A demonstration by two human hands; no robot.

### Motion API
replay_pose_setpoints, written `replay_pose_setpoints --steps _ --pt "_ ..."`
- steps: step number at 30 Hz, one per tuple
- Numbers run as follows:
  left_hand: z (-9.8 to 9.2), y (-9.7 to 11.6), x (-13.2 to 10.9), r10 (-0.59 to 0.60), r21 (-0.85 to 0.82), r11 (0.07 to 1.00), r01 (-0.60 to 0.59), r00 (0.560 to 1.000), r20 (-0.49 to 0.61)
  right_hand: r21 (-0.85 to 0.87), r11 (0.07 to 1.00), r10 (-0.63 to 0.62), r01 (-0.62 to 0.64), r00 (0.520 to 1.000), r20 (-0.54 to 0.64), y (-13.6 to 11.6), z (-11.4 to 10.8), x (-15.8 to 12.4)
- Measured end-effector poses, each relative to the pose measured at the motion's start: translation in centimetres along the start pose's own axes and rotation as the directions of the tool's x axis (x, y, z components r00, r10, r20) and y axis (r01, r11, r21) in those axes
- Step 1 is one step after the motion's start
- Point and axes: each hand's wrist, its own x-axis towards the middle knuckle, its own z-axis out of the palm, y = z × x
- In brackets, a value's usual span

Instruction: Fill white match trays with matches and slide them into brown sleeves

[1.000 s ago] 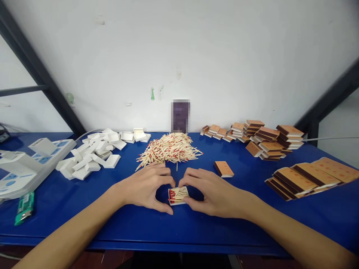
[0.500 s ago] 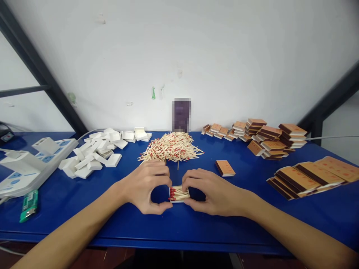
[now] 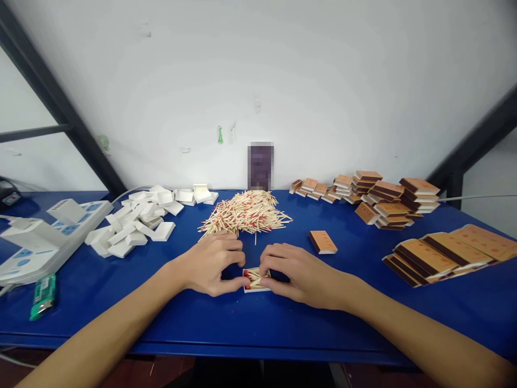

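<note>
A small white matchbox tray (image 3: 257, 291) filled with red-tipped matches (image 3: 255, 276) lies on the blue table between my hands. My left hand (image 3: 216, 263) curls at its left end, the thumb over the match heads and the fingertips by the far corner. Gripping the right end, my right hand (image 3: 297, 272) has its thumb and fingers over the matches and partly hides them. Beyond both hands spreads a loose heap of matches (image 3: 246, 213). One orange-and-brown matchbox cover (image 3: 323, 242) rests on the table past my right hand.
White empty trays (image 3: 137, 221) are piled on the left, beside a power strip (image 3: 72, 234) with plugs and a green packet (image 3: 43, 296). Stacked matchboxes (image 3: 390, 207) stand at the back right, with flattened matchbox covers (image 3: 440, 256) in front. A wall (image 3: 323, 81) rises behind the table.
My left thumb has moved up from the tray's near corner onto the match heads. My right thumb has shifted slightly up and left, over the matches.
</note>
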Motion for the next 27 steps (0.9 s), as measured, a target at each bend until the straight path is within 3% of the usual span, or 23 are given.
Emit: replay_pose_setpoints --steps 27 --pt "0.66 0.41 0.23 0.043 -0.042 0.998 -0.047 0.995 -0.088 -0.111 0.994 0.0 0.0 1.0 -0.004 -0.16 -0.09 0.03"
